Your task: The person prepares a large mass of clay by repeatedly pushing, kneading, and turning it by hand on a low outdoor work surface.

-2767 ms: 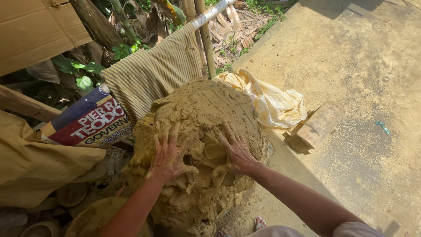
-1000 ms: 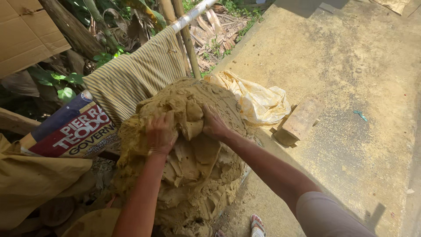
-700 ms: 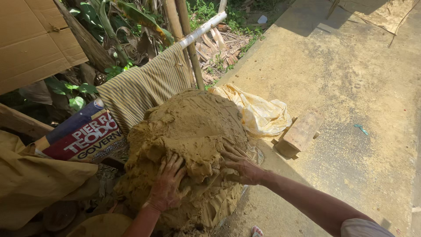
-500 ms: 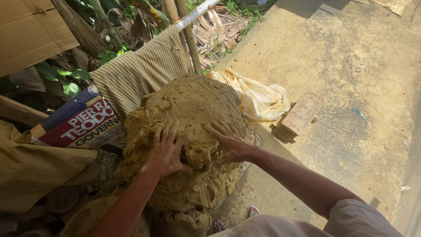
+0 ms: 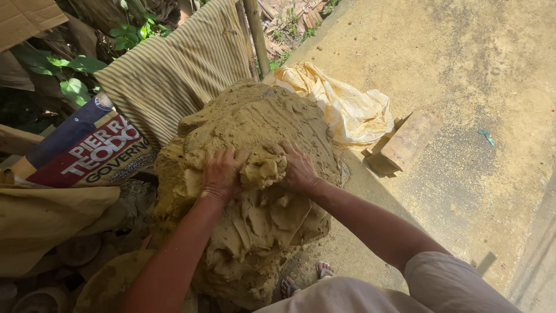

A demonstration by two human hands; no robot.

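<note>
One great mound of ochre clay [image 5: 249,197] fills the middle of the view, and both hands are dug into its upper face. Beyond the hands and to their right spreads the concrete ground [image 5: 475,75], sunlit and dusty. Beyond the hands and to their left a striped cloth [image 5: 174,75] hangs over a bamboo pole [image 5: 256,35], its lower edge meeting the back of the mound. Left of the left hand lies a printed banner [image 5: 87,150] in blue, red and white, with a tan sheet [image 5: 46,220] below it. Right of the right hand, past the mound's far shoulder, sits a crumpled yellow plastic bag [image 5: 347,110], and just beside that a wooden block [image 5: 405,139]. The left hand [image 5: 220,174] and the right hand [image 5: 298,168] curl their fingers from either side around a lump of clay [image 5: 262,168] that stands proud of the mound between them, both closed on it. Near the person's body, at the mound's foot, a sandalled foot [image 5: 324,269] shows.
</note>
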